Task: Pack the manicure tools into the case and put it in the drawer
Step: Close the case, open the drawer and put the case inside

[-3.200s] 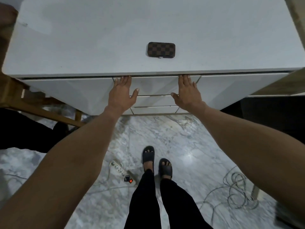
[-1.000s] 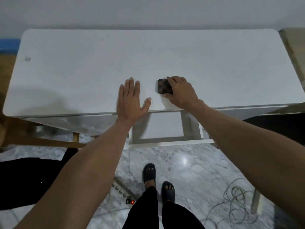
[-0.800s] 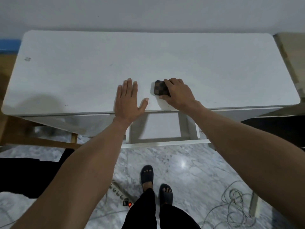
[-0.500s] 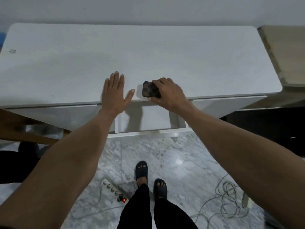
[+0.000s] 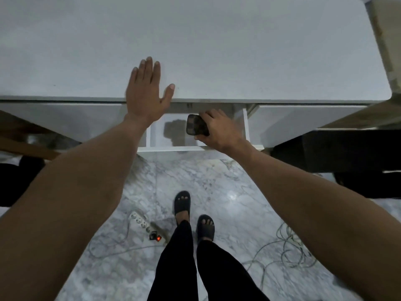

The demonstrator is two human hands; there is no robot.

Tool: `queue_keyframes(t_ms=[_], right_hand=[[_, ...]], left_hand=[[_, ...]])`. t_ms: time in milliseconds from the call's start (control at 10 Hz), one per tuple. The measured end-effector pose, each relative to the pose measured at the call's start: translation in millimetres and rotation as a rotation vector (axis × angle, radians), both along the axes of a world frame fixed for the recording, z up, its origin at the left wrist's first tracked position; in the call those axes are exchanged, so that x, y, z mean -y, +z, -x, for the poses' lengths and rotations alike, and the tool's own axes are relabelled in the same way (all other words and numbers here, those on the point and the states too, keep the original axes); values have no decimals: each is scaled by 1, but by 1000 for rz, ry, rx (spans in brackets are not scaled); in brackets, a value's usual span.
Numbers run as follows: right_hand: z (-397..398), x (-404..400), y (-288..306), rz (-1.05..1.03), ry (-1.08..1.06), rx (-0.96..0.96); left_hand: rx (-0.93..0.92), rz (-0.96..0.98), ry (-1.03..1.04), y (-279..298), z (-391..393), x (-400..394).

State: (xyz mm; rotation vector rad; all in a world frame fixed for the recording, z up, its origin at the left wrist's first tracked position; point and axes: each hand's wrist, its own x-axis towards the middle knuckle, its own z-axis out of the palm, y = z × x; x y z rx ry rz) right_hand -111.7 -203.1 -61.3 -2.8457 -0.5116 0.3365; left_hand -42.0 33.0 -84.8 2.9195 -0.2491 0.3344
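The brown checkered manicure case (image 5: 195, 127) is closed and held over the open white drawer (image 5: 195, 148), above its shadow on the drawer floor. My right hand (image 5: 219, 129) grips the case from its right side, fingers curled round it. My left hand (image 5: 146, 90) lies flat with straight fingers on the front edge of the white desk top (image 5: 238, 51), just left of the drawer. No loose manicure tools are in view.
A power strip (image 5: 145, 224) with a lit red switch and its cable lie on the marble floor by my feet. A tangle of cable (image 5: 290, 255) lies at the right. A wooden piece (image 5: 28, 146) stands under the desk's left end.
My right hand lifted the case off the desk top and brought it down over the open drawer. My left hand stayed flat on the desk edge. The camera tilted down.
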Motion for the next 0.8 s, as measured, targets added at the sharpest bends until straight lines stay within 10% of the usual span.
queue_keyframes(t_ms=[800], right_hand=[[-51, -30, -101, 144, -48, -374]], left_hand=[[239, -11, 87, -22, -9, 1]])
